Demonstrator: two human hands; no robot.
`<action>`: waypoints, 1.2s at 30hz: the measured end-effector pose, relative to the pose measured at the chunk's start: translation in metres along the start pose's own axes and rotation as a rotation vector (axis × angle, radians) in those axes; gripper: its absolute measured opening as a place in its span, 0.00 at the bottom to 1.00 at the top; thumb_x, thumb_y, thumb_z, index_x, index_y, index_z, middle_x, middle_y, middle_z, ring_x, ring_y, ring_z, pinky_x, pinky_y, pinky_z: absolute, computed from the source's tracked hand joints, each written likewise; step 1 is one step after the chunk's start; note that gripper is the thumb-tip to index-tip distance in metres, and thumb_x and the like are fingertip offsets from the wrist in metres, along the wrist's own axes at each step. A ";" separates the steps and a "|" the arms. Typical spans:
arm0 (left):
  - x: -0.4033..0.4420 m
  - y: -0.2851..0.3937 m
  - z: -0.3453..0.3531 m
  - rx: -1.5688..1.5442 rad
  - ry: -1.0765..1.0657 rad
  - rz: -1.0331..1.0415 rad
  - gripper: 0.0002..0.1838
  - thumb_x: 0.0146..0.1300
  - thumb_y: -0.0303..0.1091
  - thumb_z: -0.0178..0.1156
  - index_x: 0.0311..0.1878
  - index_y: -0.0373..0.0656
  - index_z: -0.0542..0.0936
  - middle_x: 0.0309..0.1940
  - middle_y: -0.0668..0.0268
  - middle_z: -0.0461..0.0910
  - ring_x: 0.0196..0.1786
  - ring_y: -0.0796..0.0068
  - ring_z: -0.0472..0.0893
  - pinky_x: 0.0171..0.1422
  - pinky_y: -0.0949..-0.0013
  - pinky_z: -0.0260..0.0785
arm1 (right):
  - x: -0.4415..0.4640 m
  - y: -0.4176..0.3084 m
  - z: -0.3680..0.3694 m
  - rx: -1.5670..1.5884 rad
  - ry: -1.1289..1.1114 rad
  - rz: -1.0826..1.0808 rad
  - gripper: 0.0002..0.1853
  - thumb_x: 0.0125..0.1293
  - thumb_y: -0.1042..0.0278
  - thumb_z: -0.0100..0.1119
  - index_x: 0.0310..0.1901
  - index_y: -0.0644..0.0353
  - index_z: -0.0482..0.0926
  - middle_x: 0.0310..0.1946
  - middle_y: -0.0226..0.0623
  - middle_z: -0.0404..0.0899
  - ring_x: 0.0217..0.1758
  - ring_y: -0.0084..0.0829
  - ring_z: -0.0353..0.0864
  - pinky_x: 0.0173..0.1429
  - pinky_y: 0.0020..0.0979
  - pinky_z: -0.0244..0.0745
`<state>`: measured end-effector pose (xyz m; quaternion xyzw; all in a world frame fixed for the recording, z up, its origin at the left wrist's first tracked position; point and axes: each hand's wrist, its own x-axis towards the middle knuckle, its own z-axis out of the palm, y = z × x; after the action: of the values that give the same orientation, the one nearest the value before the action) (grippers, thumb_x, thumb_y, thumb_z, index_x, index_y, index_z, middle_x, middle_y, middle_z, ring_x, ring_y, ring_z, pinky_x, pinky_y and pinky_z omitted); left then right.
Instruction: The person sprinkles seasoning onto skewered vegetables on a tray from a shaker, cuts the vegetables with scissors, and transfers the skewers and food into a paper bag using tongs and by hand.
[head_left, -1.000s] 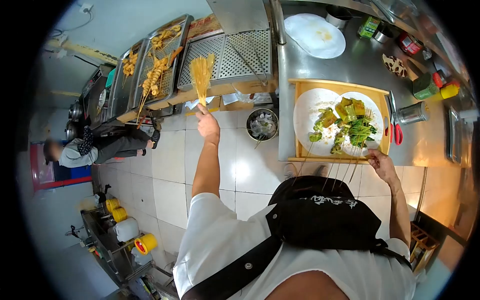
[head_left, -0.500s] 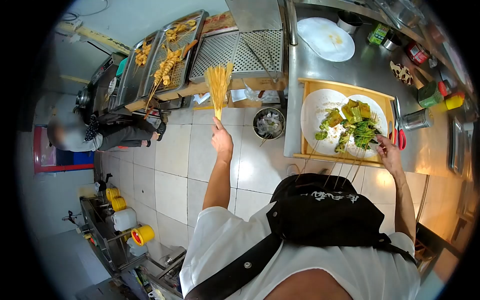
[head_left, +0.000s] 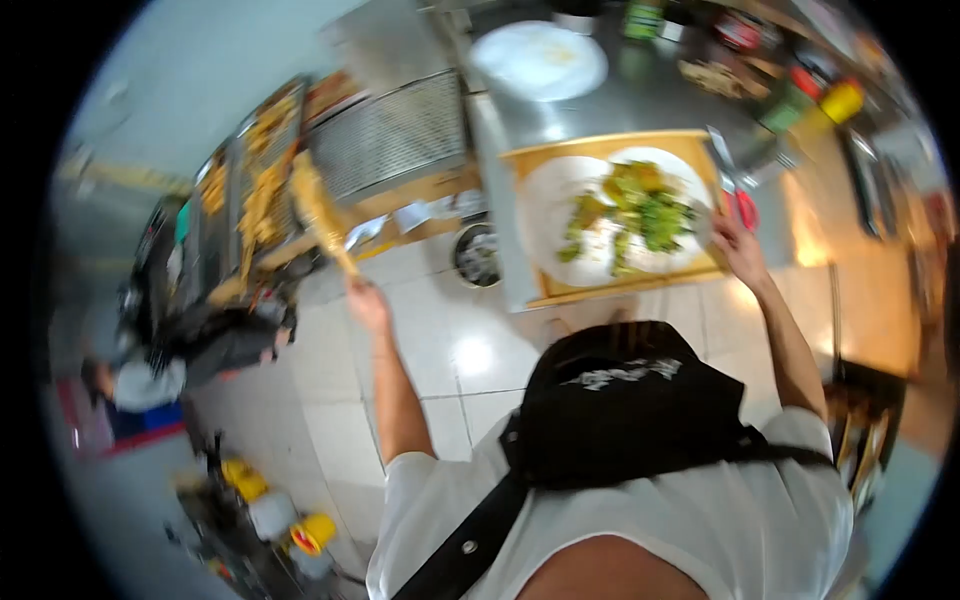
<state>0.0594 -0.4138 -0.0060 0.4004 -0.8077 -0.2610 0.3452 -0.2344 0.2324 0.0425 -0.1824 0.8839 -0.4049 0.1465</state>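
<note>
Out to the left, my left hand is closed round the sticks of a bundle of flat yellow skewered food, which points up and away near the trays. My right hand is at the right front corner of a wooden tray, its fingers blurred near the plate edge. Two white plates lie side by side on the tray. Green leafy vegetables and browned green pieces rest on them. Motion blur hides the thin sticks of this food.
Metal trays of skewered food and a perforated rack are at the upper left. Red-handled scissors lie right of the wooden tray. A bin stands on the floor. Another person is at the far left.
The view has swung and blurred. My left hand and its bundle have moved left toward the food trays, and the bundle now tilts left. My right hand stays by the tray's corner.
</note>
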 end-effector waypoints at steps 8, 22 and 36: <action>0.020 0.079 0.010 -0.663 -0.194 -0.745 0.08 0.65 0.29 0.50 0.45 0.48 0.77 0.21 0.75 0.67 0.16 0.86 0.59 0.16 0.79 0.48 | 0.054 0.028 -0.073 1.578 0.451 0.656 0.35 0.71 0.39 0.43 0.62 0.66 0.60 0.45 0.48 0.77 0.45 0.41 0.80 0.48 0.42 0.80; -0.171 0.280 0.017 -1.001 -0.758 -0.724 0.15 0.72 0.33 0.50 0.58 0.43 0.75 0.21 0.76 0.66 0.15 0.90 0.57 0.14 0.82 0.46 | 0.142 0.008 -0.151 2.522 0.912 1.237 0.55 0.48 0.61 0.74 0.67 0.56 0.39 0.64 0.64 0.53 0.67 0.57 0.61 0.54 0.69 0.73; -0.281 0.317 0.050 -0.993 -0.919 -0.981 0.13 0.72 0.37 0.48 0.54 0.44 0.76 0.21 0.72 0.68 0.13 0.88 0.53 0.14 0.81 0.42 | 0.118 -0.121 -0.111 1.230 0.621 -0.452 0.27 0.57 0.74 0.66 0.56 0.61 0.65 0.46 0.35 0.75 0.49 0.30 0.77 0.56 0.36 0.75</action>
<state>-0.0032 -0.0020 0.0859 0.3618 -0.3931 -0.8446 -0.0350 -0.3596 0.1807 0.1928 -0.1218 0.4377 -0.8823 -0.1225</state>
